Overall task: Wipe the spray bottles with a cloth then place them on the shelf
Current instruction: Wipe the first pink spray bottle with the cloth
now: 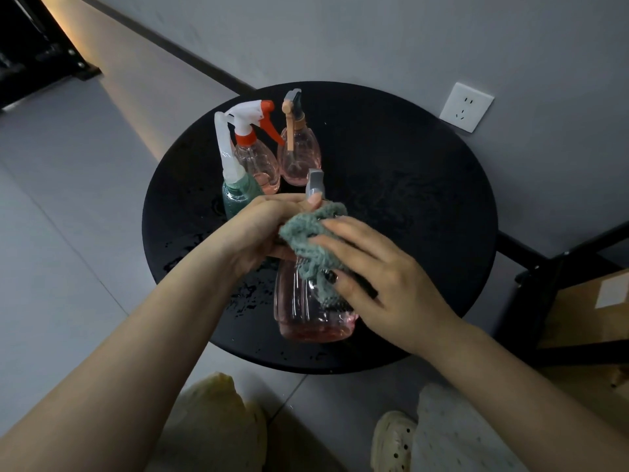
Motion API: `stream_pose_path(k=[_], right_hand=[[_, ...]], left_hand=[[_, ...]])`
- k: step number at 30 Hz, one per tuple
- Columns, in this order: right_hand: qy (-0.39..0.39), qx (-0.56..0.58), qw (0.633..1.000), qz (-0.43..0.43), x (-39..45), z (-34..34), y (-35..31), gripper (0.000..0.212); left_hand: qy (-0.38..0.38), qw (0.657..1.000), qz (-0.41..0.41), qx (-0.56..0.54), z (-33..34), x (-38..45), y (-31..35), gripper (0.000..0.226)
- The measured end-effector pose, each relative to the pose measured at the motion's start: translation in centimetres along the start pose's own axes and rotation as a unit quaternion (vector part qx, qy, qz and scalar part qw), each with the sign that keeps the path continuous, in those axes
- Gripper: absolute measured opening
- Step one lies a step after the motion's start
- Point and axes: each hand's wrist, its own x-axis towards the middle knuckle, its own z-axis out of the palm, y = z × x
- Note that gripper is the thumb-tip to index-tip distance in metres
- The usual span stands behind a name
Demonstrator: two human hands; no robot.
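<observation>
A pink see-through spray bottle (303, 311) with a grey nozzle stands near the front of the round black table (408, 185). My left hand (262, 229) grips its neck just under the nozzle. My right hand (381, 277) presses a grey-green cloth (306, 236) against the bottle's shoulder, fingers over the cloth and thumb pinching it from below. Behind stand three more bottles: a green one with a white sprayer (235, 195), a pink one with a white and orange trigger (257, 161), and a pink one with a tan and grey pump (299, 158).
Water drops lie on the table's left front part. A white wall socket (466, 107) is on the wall behind. A black shelf frame (558, 274) with a cardboard box stands at the right. Another dark frame is at the top left.
</observation>
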Motion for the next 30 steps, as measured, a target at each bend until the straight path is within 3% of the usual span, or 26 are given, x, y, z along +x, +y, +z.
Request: stream_pose_path(k=[6,10,14,18,21,23,26,30], right_hand=[[-0.09,-0.13,0.967,-0.201,-0.3,-0.9,-0.6,0.035],[-0.106,-0.154,0.952,-0.244,-0.5,-1.2,-0.7,0.033],[-0.083,-0.138,0.966,-0.2,-0.3,-1.1,-0.3,0.035],[-0.032,-0.042,0.998,-0.045,-0.1,-0.5,0.3,0.041],[0.005,0.06,0.995,0.075,0.1,-0.2,0.8,0.046],[0.014,0.089,0.99,0.108,0.2,0.0,0.8,0.047],[0.014,0.059,0.995,0.073,0.0,0.1,0.4,0.046],[-0.033,-0.059,0.993,-0.092,-0.2,-0.5,0.0,0.039]], left_hand=[[0.031,0.999,-0.002,-0.011,-0.3,-0.3,0.4,0.032],[0.034,0.999,0.004,0.0,-0.5,-0.5,0.6,0.042],[0.035,0.999,0.005,0.0,-0.4,-0.3,0.6,0.038],[0.001,1.0,0.009,0.009,-0.4,-0.3,0.2,0.033],[0.011,1.0,0.008,0.019,0.0,-0.4,0.1,0.02],[0.016,1.0,0.005,0.014,0.2,-0.4,0.0,0.014],[0.017,1.0,0.005,0.017,0.1,-0.3,0.1,0.019],[-0.004,1.0,0.002,-0.019,-0.3,-0.1,0.1,0.033]])
